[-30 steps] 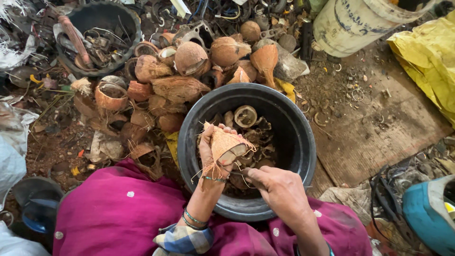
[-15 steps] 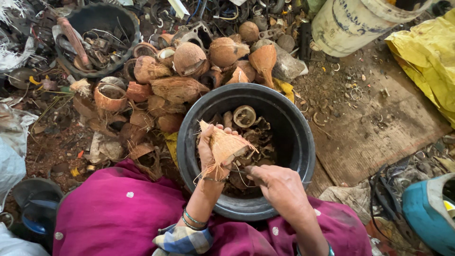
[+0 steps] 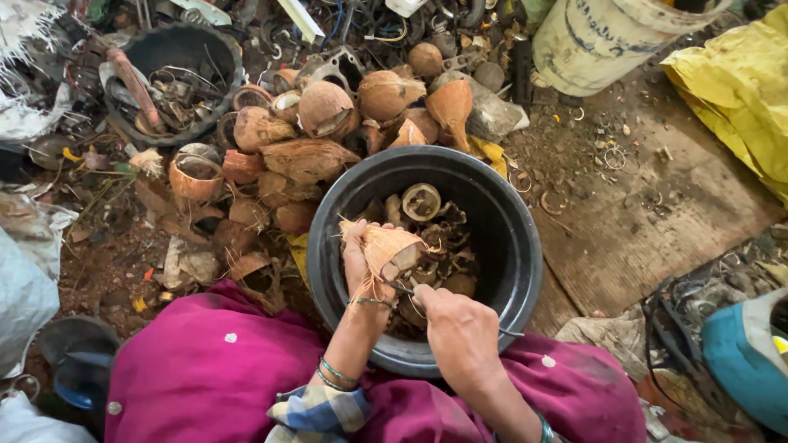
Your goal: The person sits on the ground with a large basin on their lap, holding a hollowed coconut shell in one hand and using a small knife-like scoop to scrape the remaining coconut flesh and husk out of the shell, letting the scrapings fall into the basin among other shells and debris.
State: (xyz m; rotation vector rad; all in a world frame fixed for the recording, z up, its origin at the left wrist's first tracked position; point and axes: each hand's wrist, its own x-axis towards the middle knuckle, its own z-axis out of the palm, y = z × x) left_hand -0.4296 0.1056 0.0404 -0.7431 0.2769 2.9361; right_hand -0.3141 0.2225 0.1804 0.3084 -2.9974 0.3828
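Right hand [image 3: 460, 332] has drawn nearer the husk since a second ago | left hand [image 3: 367, 267] grips fibrous coconut husk piece [image 3: 390, 246] over black tub [image 3: 525, 271] | right hand pinches thin metal tool [image 3: 402, 289] against it | whole coconuts [image 3: 328, 111] piled beyond.

Outdoor dirt ground [image 3: 98, 271], reddish-brown, littered with husk fibre and scraps. Worn flat board [image 3: 657, 221] on ground at right. Scrap metal and wires [image 3: 394, 20] heaped along top edge. Pale dirty bucket [image 3: 607, 37] upper right, yellow sack [image 3: 739, 90] beside it. Grey tarp [image 3: 25, 287] at left edge. Teal container [image 3: 743, 361] lower right. Daylight soft, even, no hard shadows.
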